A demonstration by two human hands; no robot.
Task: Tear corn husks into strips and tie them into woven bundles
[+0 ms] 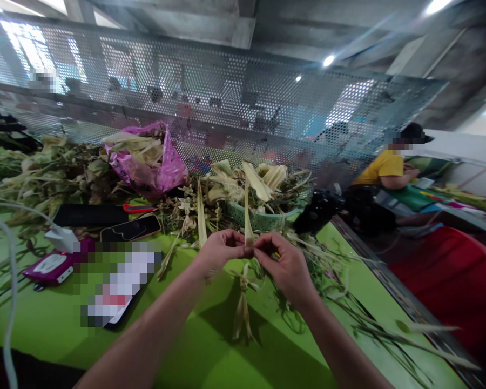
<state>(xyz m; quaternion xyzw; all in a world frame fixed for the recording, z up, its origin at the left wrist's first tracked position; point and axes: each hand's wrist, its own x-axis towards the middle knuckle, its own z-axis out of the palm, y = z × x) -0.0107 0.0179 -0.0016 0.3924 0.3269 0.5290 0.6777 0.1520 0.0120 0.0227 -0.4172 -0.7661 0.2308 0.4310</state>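
Both hands meet over the green table (pixel 178 329), pinching the lower end of an upright pale corn husk strip (pixel 247 224). My left hand (pixel 222 253) grips it with thumb and fingertips from the left. Opposite it, my right hand (pixel 282 265) has its thumb and index finger closed at the same end. Below them lies a tied corn husk figure (pixel 242 310) with a knotted top and splayed lower ends; whether it touches the strip I cannot tell. Another long husk strip (pixel 201 216) rises just behind my left hand.
Behind the hands stands a green basket (pixel 263 219) heaped with dried husks. A pink plastic bag (pixel 146 167) of husks, a phone (pixel 130 228) and a purple device (pixel 52 267) are leftward. Loose stems (pixel 389 324) lie rightward. A perforated metal screen (pixel 227 97) borders the back; a person (pixel 389 167) sits beyond.
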